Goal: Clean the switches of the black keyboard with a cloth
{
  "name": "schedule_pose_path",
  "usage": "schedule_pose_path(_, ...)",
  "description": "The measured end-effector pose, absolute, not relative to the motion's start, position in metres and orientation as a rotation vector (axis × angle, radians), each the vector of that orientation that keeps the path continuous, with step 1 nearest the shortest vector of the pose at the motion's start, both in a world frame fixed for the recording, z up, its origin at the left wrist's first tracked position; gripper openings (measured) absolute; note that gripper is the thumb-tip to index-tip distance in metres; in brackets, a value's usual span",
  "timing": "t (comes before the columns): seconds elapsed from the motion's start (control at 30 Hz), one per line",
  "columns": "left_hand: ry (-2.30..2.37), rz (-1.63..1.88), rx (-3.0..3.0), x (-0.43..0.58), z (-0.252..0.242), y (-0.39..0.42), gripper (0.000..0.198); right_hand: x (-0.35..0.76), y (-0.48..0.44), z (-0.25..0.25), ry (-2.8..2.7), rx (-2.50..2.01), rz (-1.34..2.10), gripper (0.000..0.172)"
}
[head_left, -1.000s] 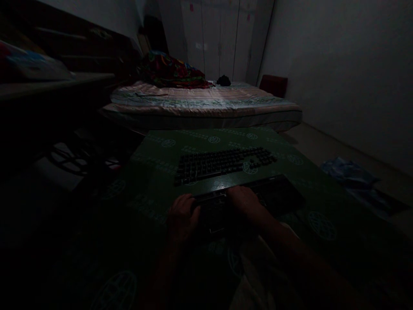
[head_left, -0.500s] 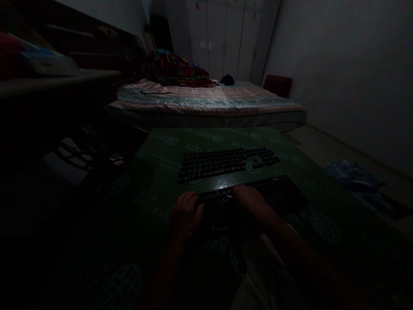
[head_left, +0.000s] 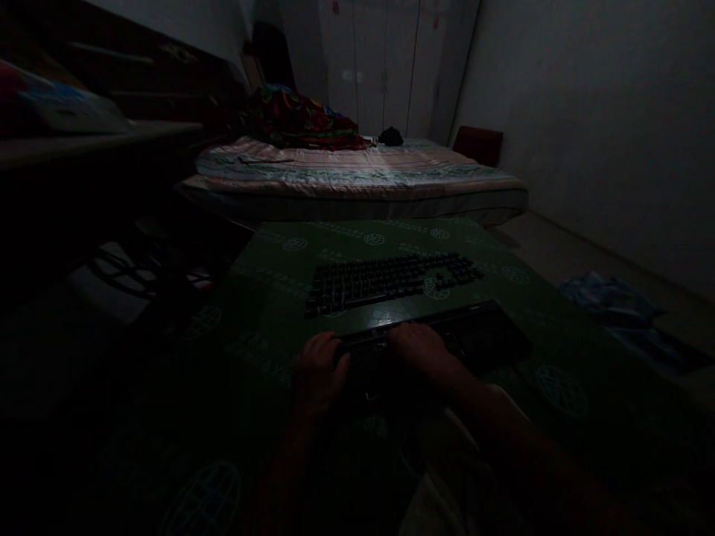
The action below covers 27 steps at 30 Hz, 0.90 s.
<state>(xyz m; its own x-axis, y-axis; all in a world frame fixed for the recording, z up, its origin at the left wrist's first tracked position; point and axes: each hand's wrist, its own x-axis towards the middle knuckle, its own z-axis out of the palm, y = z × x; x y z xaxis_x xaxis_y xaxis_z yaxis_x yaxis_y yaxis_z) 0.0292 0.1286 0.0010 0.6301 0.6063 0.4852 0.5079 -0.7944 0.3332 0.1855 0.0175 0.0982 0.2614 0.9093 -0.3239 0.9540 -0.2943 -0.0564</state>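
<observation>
A black keyboard base [head_left: 485, 335] lies on the green tabletop, its key area looking bare of caps, though the dimness hides detail. Around its left end my left hand [head_left: 321, 368] is wrapped, thumb on top. My right hand [head_left: 418, 348] is closed and low over the upper middle of the base. Whatever its fingers hold, if anything, is hidden in the dark. Beyond the base, black keycaps [head_left: 369, 283] are laid out loose in the rows of a keyboard.
The green table [head_left: 268, 283] carries a printed globe pattern. Behind it stands a bed [head_left: 357, 175] with a dark red blanket [head_left: 302, 123]. Clothes [head_left: 603, 298] lie on the floor at the right. At the left is a shelf [head_left: 161, 130]. The room is very dark.
My right hand has moved slightly left along the keyboard base. My left hand keeps its grip on the left end, and the keycaps lie as before.
</observation>
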Motion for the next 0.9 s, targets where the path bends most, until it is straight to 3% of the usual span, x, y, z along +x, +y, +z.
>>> schedule_pose_path(0.9,0.916,0.888,2.699,0.029,0.001,0.129,0.024,0.202,0.015,0.094,1.688,2.504,-0.462,0.03)
